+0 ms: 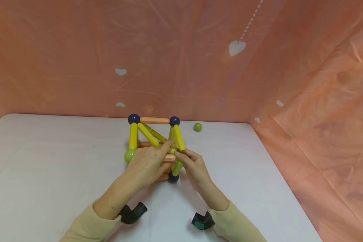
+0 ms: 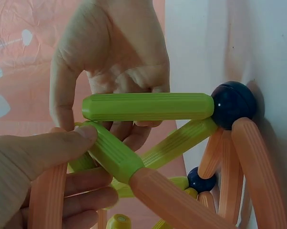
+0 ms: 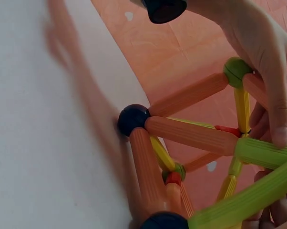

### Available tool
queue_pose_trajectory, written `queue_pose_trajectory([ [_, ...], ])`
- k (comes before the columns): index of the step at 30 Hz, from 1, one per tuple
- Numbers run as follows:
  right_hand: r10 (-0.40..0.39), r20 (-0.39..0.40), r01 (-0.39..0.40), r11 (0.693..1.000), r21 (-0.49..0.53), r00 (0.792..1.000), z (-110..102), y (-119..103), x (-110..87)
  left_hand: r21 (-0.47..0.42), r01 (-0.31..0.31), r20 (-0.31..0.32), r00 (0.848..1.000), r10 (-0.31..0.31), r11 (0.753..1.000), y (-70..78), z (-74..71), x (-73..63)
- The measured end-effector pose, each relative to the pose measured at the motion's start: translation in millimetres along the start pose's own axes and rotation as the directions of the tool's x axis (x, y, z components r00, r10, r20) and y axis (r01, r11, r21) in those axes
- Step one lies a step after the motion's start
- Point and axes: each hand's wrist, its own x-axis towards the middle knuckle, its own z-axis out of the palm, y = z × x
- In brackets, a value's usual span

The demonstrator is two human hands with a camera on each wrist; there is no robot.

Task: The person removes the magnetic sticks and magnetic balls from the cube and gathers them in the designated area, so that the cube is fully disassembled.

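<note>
Head view softly lit; wrist views dimmer, with a blurry shadow across the right one's worktop (image 3: 29,157) at ten o'clock.

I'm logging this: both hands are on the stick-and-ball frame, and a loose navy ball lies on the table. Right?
No, the loose ball on the table is green, not navy, in the head view; left hand and right hand touch the frame.

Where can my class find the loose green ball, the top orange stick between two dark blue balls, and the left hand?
Loose green ball (image 1: 198,127), head view: middle of its visible side.
Top orange stick (image 1: 155,120), head view: middle of its length.
Left hand (image 1: 146,164), head view: back of the hand.
</note>
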Motion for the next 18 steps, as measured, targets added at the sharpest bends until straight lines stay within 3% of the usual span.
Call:
queue_pose_trajectory([
  [10, 0.011, -0.013, -0.011, 1.0, 0.015, 1.0, -0.2, 4.3, 1.5, 0.027, -0.001, -0.013, 1.0, 0.001, 1.0, 2.7, 2.8, 0.2],
  [18, 0.007, -0.055, -0.004, 0.998, 0.065, 0.998, -0.3, 3.8, 1.9, 0.033, 0.007, -0.044, 0.999, -0.006, 0.999, -2.0, -4.1, -6.2],
])
